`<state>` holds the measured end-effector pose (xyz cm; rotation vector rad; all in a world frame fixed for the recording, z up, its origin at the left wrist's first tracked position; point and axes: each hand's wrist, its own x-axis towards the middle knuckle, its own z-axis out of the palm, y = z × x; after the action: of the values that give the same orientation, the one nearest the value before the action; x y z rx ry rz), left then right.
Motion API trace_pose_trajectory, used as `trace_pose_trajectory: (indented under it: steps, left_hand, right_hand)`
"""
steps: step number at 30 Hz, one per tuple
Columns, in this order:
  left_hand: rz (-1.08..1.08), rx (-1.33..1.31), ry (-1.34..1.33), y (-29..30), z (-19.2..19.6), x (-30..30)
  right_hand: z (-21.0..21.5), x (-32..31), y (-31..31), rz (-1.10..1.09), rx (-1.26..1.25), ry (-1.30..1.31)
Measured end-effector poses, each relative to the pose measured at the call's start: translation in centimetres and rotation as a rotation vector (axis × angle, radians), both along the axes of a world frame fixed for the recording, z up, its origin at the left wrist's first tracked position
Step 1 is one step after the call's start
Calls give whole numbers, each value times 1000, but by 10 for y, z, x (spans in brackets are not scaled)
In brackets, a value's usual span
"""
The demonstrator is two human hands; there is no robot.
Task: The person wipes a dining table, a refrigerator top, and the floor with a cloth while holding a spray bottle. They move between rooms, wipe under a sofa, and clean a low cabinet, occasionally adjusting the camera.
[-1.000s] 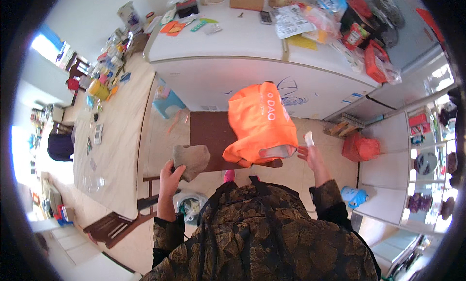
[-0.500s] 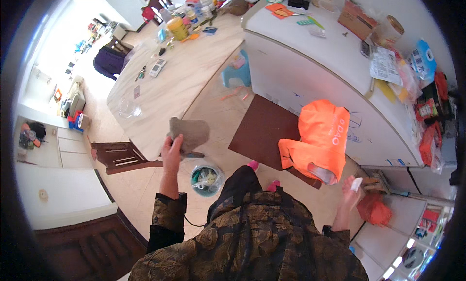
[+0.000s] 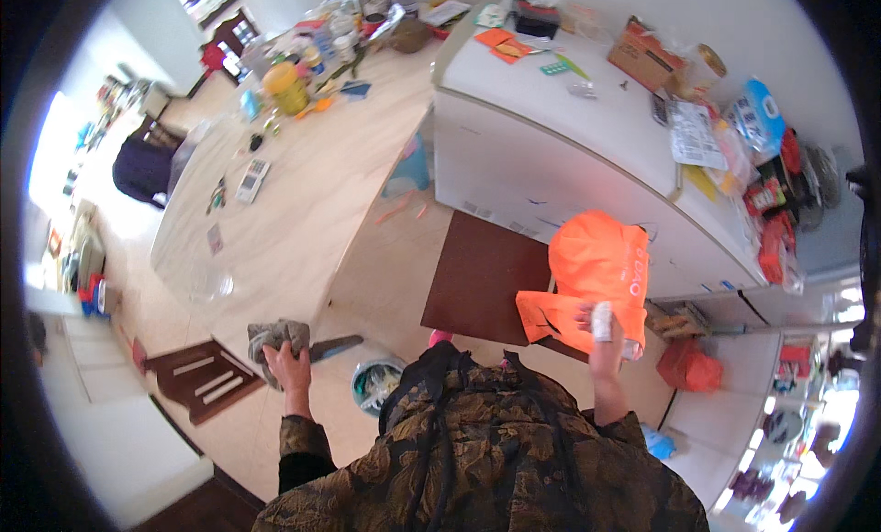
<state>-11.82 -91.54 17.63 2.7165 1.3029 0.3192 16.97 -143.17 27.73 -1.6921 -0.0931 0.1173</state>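
My left hand point(image 3: 289, 370) is closed around a crumpled grey-brown cloth point(image 3: 277, 336), held beside the near corner of the pale marble-patterned table point(image 3: 303, 201). On the right, my right hand point(image 3: 603, 350) is in front of an orange fabric bag point(image 3: 595, 254) and overlaps its lower part. Its fingers point away from me and look apart. Something white, perhaps a wrapping, covers one finger; I cannot make out exactly what it is. Whether the hand touches the bag does not show. Beneath the bag is a flat dark brown surface point(image 3: 477, 280).
A lined waste bin point(image 3: 377, 385) stands on the floor between my hands. A brown wooden chair point(image 3: 200, 378) is at the left. Jars and packets crowd the far table end around a yellow tub point(image 3: 286, 89). A long white cabinet point(image 3: 541, 156) carries boxes and bags.
My left hand has moved left and nearer with the cloth, which is now more bunched. My right hand has swung left, in front of the orange bag. The whole view has shifted.
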Motion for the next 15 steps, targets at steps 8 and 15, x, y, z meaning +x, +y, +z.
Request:
trace_pose_trajectory:
  steps: [8, 15]
  left_hand:
    - [-148, 116, 19, 25, -22, 48]
    - [-198, -3, 11, 33, -17, 125]
  right_hand:
    - [8, -20, 51, -8, 96, 179]
    - [-3, -35, 50, -74, 70, 230]
